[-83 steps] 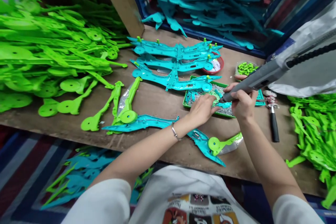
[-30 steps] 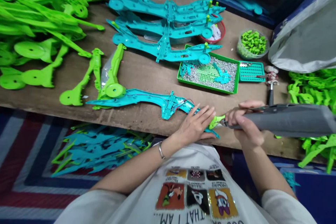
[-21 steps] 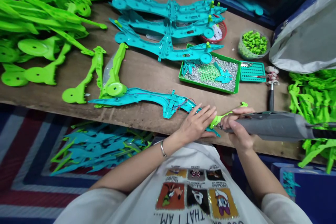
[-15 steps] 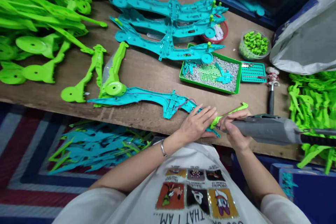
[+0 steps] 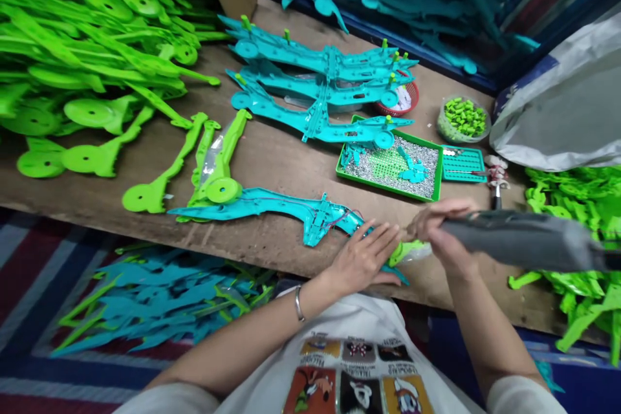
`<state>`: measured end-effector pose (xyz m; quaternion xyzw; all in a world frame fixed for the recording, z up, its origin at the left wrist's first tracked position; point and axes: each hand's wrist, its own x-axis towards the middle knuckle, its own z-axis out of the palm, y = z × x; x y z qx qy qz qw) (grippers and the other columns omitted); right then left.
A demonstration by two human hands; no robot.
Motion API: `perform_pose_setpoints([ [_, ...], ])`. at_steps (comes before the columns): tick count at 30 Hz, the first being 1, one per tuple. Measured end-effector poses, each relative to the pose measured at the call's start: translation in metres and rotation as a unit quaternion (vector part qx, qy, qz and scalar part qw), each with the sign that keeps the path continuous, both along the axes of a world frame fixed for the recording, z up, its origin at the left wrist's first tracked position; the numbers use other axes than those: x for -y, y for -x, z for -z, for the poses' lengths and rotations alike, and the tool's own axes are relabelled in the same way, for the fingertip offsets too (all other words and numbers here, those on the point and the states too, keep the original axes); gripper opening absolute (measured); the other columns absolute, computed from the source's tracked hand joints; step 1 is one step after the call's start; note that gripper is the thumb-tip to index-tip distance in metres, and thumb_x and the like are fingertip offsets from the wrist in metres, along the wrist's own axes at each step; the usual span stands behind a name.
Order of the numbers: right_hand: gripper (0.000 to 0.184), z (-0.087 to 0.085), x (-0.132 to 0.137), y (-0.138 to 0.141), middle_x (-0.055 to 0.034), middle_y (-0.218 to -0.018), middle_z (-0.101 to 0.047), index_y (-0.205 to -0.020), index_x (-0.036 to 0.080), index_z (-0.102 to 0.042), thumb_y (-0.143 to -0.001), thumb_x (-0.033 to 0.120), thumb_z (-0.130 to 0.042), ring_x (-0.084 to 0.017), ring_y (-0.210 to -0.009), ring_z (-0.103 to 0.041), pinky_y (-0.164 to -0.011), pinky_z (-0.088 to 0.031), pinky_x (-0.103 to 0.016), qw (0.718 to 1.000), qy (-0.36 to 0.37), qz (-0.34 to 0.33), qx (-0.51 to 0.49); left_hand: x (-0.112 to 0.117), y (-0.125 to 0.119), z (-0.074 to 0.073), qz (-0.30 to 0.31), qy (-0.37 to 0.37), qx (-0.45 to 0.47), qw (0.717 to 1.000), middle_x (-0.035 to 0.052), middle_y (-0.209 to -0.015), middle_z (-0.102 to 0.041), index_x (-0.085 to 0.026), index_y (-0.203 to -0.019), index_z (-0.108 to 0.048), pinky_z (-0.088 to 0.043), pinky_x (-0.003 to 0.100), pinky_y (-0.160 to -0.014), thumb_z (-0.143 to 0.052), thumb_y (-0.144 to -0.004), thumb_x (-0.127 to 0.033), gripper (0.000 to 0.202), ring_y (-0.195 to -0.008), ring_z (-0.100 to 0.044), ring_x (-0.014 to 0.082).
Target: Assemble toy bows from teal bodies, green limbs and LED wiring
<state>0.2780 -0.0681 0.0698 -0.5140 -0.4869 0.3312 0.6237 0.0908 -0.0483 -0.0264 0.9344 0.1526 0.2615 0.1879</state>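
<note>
The right hand (image 5: 444,233) grips a gray power screwdriver (image 5: 521,239) right of centre; the left hand (image 5: 363,259) lies flat over the turquoise frame (image 5: 284,204) just below centre. Lime-green arms (image 5: 222,190) sit at both its ends, fastening, I'd judge, unfinished; a green heap (image 5: 97,58) waits upper left.

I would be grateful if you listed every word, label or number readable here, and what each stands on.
"PRECIOUS", upside down in this view, on the front of the white shirt.
"TREASURE", upside down beside it, on the same shirt; its ending is unclear.
The shirt's other small captions: too small or blurred to read.
Grey tool: no readable text.
</note>
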Motion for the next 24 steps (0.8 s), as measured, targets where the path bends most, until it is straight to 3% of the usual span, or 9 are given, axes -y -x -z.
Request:
perform_pose_setpoints([
  [4,0.022,0.005,-0.071,-0.018,0.006,-0.055,-0.051,-0.081,0.025,-0.058,-0.082,0.044,-0.069,-0.015,-0.051,-0.055,-0.06,-0.053,-0.035,0.991,-0.083,0.107,-0.008,-0.001,0.0,-0.004,-0.006,-0.009,-0.014,1.0,0.0208,-0.149,-0.055,-0.01,-0.146,-0.051,-0.036,0.054,-0.121,-0.051,-0.092,-0.072,0.083,-0.14,-0.052,0.032],
  [8,0.025,0.023,-0.117,-0.021,0.0089,-0.055,-0.054,-0.094,0.026,-0.056,-0.079,0.039,-0.071,-0.014,-0.048,-0.053,-0.059,-0.052,-0.033,0.98,-0.111,0.165,-0.018,-0.002,0.001,-0.007,-0.01,-0.02,-0.023,0.999,0.019,-0.151,-0.054,-0.009,-0.145,-0.052,-0.036,0.053,-0.12,-0.048,-0.093,-0.072,0.081,-0.14,-0.052,0.0315],
  [16,0.03,0.043,-0.131,-0.022,0.0088,-0.054,-0.054,-0.099,0.025,-0.056,-0.077,0.04,-0.068,-0.016,-0.048,-0.056,-0.059,-0.054,-0.034,0.981,-0.066,0.183,0.018,-0.002,0.001,-0.01,-0.009,-0.01,-0.032,0.999,0.0211,-0.15,-0.054,-0.011,-0.145,-0.052,-0.038,0.052,-0.12,-0.052,-0.092,-0.07,0.08,-0.14,-0.052,0.0314],
  [24,0.028,0.042,-0.136,-0.02,0.0085,-0.055,-0.053,-0.094,0.024,-0.057,-0.075,0.039,-0.071,-0.014,-0.046,-0.054,-0.054,-0.051,-0.032,0.988,-0.053,0.147,0.003,0.0,0.0,-0.016,-0.014,-0.052,-0.064,0.997,0.0206,-0.155,-0.048,-0.007,-0.145,-0.052,-0.029,0.054,-0.123,-0.047,-0.093,-0.072,0.083,-0.146,-0.045,0.034],
])
